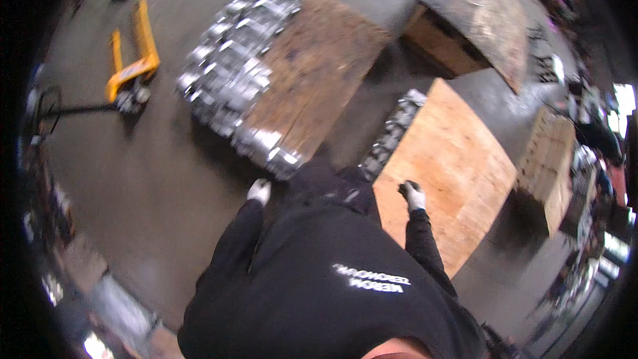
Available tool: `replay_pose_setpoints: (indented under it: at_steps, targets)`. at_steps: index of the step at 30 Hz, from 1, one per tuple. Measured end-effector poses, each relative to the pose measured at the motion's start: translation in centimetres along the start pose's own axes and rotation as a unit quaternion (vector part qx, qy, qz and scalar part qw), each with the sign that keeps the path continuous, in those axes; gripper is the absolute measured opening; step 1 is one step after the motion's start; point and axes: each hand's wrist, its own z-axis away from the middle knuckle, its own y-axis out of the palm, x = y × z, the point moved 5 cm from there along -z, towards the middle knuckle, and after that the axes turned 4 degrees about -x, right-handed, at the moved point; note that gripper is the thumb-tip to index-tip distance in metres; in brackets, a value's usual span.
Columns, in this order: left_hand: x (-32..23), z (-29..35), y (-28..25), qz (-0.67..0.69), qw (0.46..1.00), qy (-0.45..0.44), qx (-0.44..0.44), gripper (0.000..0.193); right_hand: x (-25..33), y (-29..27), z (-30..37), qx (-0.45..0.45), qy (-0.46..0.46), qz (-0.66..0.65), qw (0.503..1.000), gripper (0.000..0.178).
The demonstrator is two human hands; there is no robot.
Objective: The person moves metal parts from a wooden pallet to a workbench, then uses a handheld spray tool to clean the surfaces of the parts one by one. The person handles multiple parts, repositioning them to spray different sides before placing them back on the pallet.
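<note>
1. The pale plywood sheet (455, 166) lies right of the person's legs, one corner pointing away from the body.
2. The right hand (413, 197), in a white glove with dark fingers, is over the left part of this sheet. Its fingers look bent, but blur hides whether they touch the wood or pinch anything; I cannot tell the grip.
3. A row of silvery metal parts (392, 131) shows along the sheet's upper-left edge.
4. The left hand (260, 191), also in a white glove, hangs near the closest end of the other load, apart from it. How its fingers stand cannot be made out.
5. That load is a worn brown wooden board (325, 53), its left side covered with closely packed shiny metal castings (229, 63).
6. Beyond the plywood stands a large wooden crate (446, 40) with a broad, scuffed top; a long wooden box (548, 163) sits to the sheet's right.
7. A yellow pallet jack (136, 70) stands at far left on the grey floor (139, 206), its forks pointing away from the person and its dark handle toward the left edge.
</note>
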Motion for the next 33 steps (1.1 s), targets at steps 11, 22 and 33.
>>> replay_pose_setpoints:
  at_steps: [11, 22, 33]
  targets:
    - [-7.2, -1.8, 3.5, 0.388, 0.914, -0.113, -0.031, 0.028, 15.5, 9.5, -6.9, 0.100, -0.128, 0.219, 0.962, 0.030]
    - [0.5, 10.1, 10.7, 0.336, 0.884, -0.267, -0.183, 0.039, 17.9, 34.0, -12.1, 0.408, -0.239, 0.506, 0.721, 0.037]
    - [-8.8, 20.7, 24.5, 0.474, 0.768, -0.376, -0.209, 0.026, 2.3, 61.3, 0.6, 0.618, -0.396, 0.572, 0.366, 0.041]
